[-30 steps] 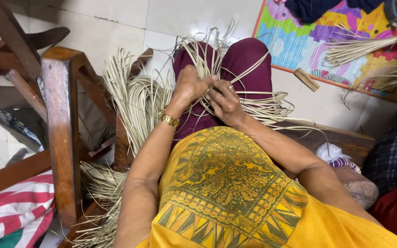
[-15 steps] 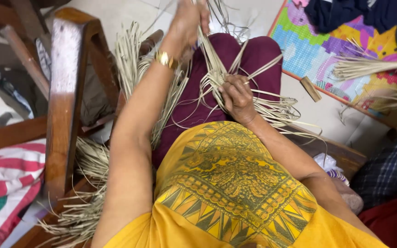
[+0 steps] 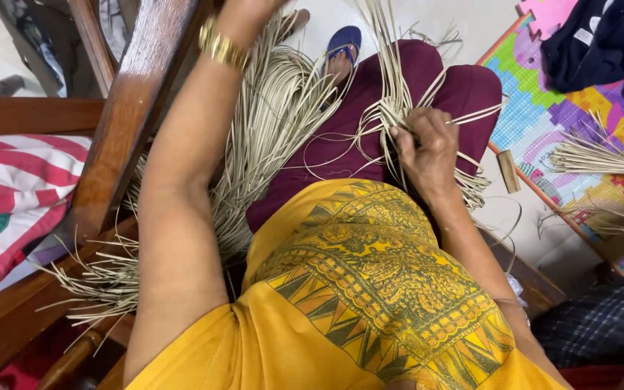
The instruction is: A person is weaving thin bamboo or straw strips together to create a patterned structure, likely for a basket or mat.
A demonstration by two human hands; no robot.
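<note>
A bundle of pale cane strips (image 3: 391,115) lies across my lap on maroon trousers (image 3: 341,144). My right hand (image 3: 427,144) is closed on the bundle where the strips cross, and loose ends fan out around it. My left arm is raised high, a gold bangle (image 3: 222,45) on the wrist. My left hand (image 3: 250,9) is cut off by the top edge, so its fingers are hidden. A larger sheaf of the same strips (image 3: 276,123) hangs beside my left arm down to the floor.
A wooden chair frame (image 3: 135,108) stands close on the left, with a red and white striped cloth (image 3: 9,188) beyond it. A colourful mat (image 3: 543,108) on the right carries more loose strips (image 3: 594,159) and dark clothing (image 3: 615,43). A blue sandal (image 3: 344,43) shows ahead.
My left hand has left the bundle and risen up out of the top of the view. My right hand keeps its hold on the strips in my lap.
</note>
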